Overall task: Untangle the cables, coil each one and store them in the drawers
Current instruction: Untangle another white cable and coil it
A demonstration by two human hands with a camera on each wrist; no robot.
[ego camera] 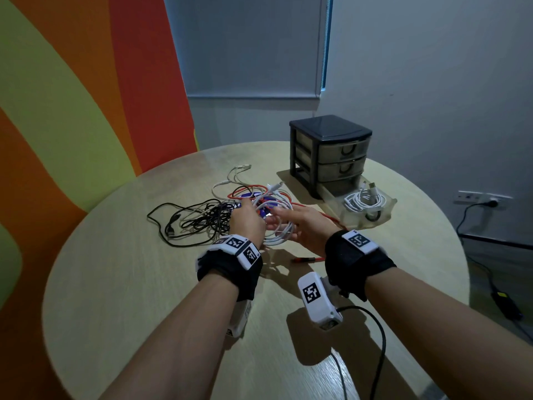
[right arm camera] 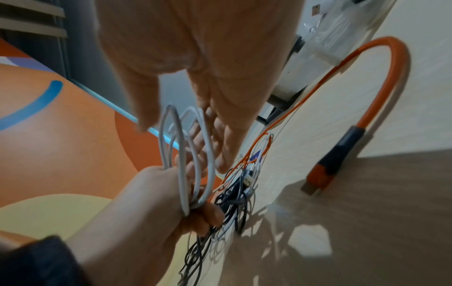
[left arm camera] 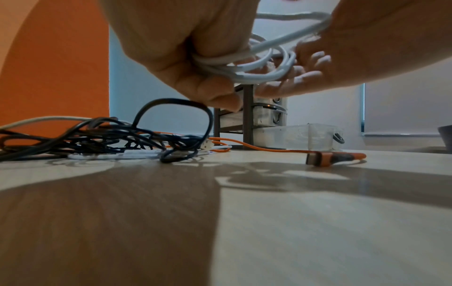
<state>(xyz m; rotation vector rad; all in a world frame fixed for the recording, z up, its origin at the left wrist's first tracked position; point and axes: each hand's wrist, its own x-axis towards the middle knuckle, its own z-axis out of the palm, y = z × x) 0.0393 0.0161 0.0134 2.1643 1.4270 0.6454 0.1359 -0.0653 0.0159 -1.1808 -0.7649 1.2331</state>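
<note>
white cable (ego camera: 278, 235) half coiled just above the table (ego camera: 144, 284) beside the black tangle (ego camera: 202, 219), left hand (ego camera: 247, 219) clamped round its loops, right hand (ego camera: 305, 226) flat-fingered inside them; looks light, floppy, springy, so pinch the bunched loops.

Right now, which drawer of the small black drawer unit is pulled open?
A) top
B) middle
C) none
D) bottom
D: the bottom drawer of the drawer unit stands pulled out with a coiled white cable lying inside, while the two drawers above sit closed.
</note>
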